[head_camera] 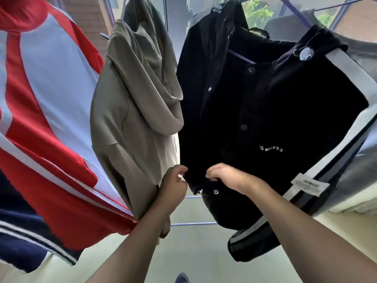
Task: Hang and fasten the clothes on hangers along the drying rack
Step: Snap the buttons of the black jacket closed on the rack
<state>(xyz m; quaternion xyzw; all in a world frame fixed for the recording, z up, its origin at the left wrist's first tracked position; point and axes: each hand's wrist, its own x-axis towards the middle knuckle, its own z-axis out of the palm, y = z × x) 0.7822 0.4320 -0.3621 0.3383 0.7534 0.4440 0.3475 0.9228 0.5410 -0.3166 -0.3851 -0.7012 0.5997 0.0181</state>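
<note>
The jacket (275,111) was black with white lettering and grey-white stripes; the hoodie (132,103) plain olive; the jersey (47,111) red, white and navy.

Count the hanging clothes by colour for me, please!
Red and white top: 1
Olive hoodie: 1
Black jacket: 1
Grey garment at the far right: 1
Total: 4
Both hands, left and right, pinch the black jacket's lower front.

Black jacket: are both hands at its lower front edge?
Yes, the left hand and right hand both pinch the lower front of the black jacket.
</note>
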